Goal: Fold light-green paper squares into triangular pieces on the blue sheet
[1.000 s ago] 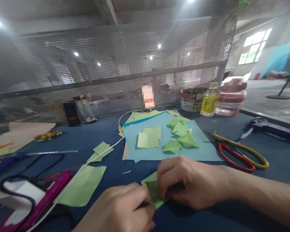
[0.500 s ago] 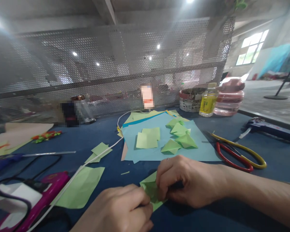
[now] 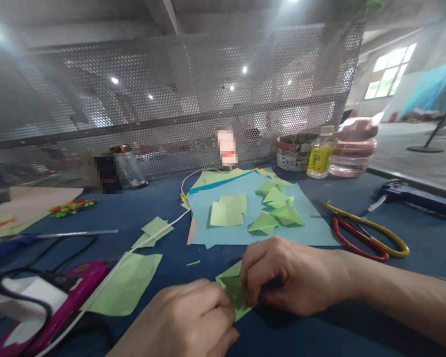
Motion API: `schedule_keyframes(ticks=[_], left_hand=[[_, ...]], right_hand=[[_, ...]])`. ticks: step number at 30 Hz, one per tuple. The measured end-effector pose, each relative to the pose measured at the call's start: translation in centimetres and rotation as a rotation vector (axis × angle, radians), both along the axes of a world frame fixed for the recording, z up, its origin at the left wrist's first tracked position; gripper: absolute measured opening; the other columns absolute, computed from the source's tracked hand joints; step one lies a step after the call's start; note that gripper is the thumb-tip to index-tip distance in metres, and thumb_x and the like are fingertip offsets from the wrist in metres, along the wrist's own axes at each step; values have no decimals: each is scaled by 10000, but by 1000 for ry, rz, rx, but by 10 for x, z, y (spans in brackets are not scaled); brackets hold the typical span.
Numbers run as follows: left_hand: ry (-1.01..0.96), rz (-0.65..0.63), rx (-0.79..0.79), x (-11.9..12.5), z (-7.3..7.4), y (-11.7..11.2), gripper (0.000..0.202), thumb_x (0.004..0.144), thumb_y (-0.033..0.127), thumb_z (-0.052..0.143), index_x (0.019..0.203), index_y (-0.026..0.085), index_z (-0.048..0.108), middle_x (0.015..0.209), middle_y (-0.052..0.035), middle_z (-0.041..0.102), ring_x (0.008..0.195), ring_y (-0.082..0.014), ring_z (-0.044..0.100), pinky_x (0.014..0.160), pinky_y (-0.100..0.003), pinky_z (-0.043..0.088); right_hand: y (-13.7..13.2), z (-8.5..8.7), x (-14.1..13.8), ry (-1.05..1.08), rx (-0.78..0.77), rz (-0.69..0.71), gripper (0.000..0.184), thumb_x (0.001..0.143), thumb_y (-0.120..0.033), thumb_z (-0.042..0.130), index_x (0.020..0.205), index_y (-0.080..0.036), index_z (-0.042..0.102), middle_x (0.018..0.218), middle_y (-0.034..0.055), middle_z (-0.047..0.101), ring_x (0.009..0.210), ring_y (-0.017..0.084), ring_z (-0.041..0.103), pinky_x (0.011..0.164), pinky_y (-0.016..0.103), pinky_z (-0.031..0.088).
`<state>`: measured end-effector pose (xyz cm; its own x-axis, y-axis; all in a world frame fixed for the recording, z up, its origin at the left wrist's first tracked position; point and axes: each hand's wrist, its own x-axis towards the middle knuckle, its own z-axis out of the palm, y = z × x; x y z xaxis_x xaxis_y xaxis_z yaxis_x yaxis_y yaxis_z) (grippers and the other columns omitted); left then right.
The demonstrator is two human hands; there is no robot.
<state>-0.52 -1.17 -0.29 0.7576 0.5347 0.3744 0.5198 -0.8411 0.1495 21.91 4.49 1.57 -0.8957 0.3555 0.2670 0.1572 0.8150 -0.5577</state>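
Both my hands pinch a small piece of green paper (image 3: 233, 291) low on the blue table (image 3: 431, 243). My left hand (image 3: 186, 322) is closed on its near left edge. My right hand (image 3: 290, 275), a ring on one finger, curls over its right side with the fingertips pressed on the fold. Just beyond lies a light blue sheet (image 3: 315, 228) with flat green squares (image 3: 226, 210) and several folded green pieces (image 3: 278, 208) on it.
Red and yellow scissors (image 3: 364, 233) lie to the right, a blue glue gun (image 3: 419, 196) farther right. A pink glue gun (image 3: 59, 302), white cable (image 3: 134, 253) and green scraps (image 3: 128, 282) lie left. Bottle (image 3: 320, 153), pink jar (image 3: 353, 148) and mesh screen (image 3: 193, 99) stand behind.
Both hands stay pinched on the green paper, with only small shifts of the fingers. The view has moved slightly.
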Motion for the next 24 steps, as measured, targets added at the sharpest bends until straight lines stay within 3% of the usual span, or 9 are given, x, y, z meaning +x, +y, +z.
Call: schedule_keyframes(ticks=[7,15,19,21,22,24], left_hand=[[104,23,-18,2,4,0,141,897,133,503,888,185,633,825,-18,628,737,-162,626,637,-216,522],[162,26,37,2,3,1,192,939,201,462,977,191,649,842,-35,608,737,-175,602,607,-215,514],[60,-14,177,4,-4,5,378,987,308,348,821,185,664,731,-36,583,612,-159,566,458,-193,447],[89,-6,197,5,-3,5,362,986,308,357,855,182,670,740,-34,597,607,-160,574,473,-203,459],[181,15,145,6,-2,5,306,983,280,377,969,180,666,816,-41,623,680,-173,605,541,-215,494],[186,-15,155,8,2,2,269,958,275,423,943,173,672,776,-34,616,640,-172,600,475,-212,468]], right_hand=[[0,-2,1,35,2,15,252,684,109,571,749,-99,699,808,45,692,799,134,641,708,193,494],[0,-1,2,3,32,23,269,680,106,552,766,-111,688,823,38,686,818,130,634,722,202,496],[1,-3,4,-23,104,44,264,688,88,543,788,-109,688,823,43,675,820,130,629,695,195,487],[1,-3,5,-43,159,50,285,665,87,532,797,-108,692,830,46,673,806,136,623,667,200,478],[1,-3,5,-52,186,51,302,648,89,523,801,-106,695,838,49,675,802,139,619,662,204,475],[1,-3,6,-71,240,57,333,614,87,507,807,-106,698,848,50,680,791,141,607,663,211,472]])
